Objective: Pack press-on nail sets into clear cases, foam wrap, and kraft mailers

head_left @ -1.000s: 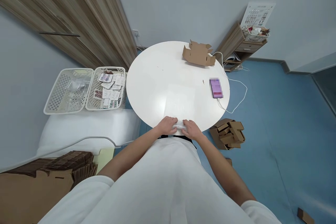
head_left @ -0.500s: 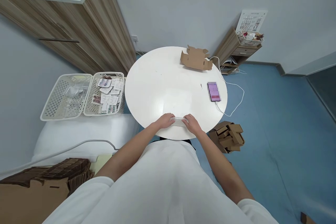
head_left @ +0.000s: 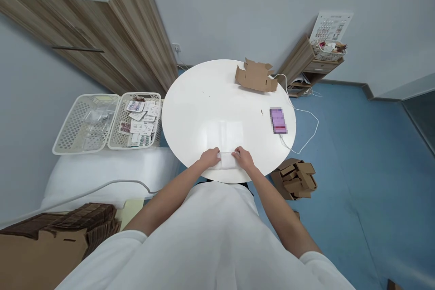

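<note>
Near the front edge of the round white table (head_left: 185, 113), a thin, see-through white sheet (head_left: 228, 160) lies with its near part folded into a flat band. Its far part stretches away from me and shines faintly. My left hand (head_left: 210, 157) is closed on the left end of the folded band. At the right end my right hand (head_left: 244, 159) pinches the same fold, fingers curled. Whether anything lies inside the fold I cannot tell.
An unfolded cardboard box (head_left: 255, 77) lies at the table's back right. A phone (head_left: 278, 120) with a white cable (head_left: 308, 138) is at the right. White baskets (head_left: 89, 147) stand left, a carton of folded boxes (head_left: 295, 179) on the floor, stacked cardboard (head_left: 44, 253) lower left.
Both hands have shifted slightly left. The rolled edge between them now lies as a wider, flatter band, and the sheet's far part shows more plainly.
</note>
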The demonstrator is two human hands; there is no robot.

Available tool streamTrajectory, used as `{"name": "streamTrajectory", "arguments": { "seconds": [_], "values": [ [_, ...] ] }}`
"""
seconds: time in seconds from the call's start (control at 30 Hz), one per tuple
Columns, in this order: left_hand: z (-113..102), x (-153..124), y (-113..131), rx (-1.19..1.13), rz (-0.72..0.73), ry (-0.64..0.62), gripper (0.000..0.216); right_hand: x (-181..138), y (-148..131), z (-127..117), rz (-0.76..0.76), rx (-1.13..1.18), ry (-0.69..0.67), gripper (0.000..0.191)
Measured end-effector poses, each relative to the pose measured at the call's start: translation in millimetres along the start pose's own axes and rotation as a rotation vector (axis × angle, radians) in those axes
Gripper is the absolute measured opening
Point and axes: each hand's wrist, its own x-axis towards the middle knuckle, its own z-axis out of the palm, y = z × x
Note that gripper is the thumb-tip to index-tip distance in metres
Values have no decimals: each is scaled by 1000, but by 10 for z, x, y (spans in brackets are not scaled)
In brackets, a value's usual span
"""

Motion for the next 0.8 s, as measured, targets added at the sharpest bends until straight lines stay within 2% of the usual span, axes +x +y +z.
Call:
{"name": "streamTrajectory", "arguments": {
  "seconds": [0.07,0.13,0.2,0.27,0.3,0.37,0.43,0.5,0.7,0.8],
  "values": [
    [16,-61,38,47,-15,67,31,-25,64,3,-36,-40,82,25],
    [18,-123,78,127,18,187,35,-69,133,-11,-52,-93,217,28],
    [17,-185,110,210,103,313,39,-128,186,-36,-54,-133,366,32],
    [26,-244,134,249,221,373,40,-188,203,-68,-111,-168,449,33],
    [39,-270,143,253,275,376,39,-215,196,-85,-177,-191,440,32],
    [79,-312,155,255,345,353,40,-253,161,-109,-369,-256,319,30],
    [131,-336,160,259,351,319,46,-265,114,-110,-545,-329,143,34],
    [175,-344,159,265,332,291,51,-260,73,-81,-615,-376,13,41],
    [164,-382,137,221,351,240,48,-341,-14,32,-455,-331,-74,42],
    [129,-456,105,148,384,148,50,-484,-58,22,-392,-278,-135,41]
  ]
}}
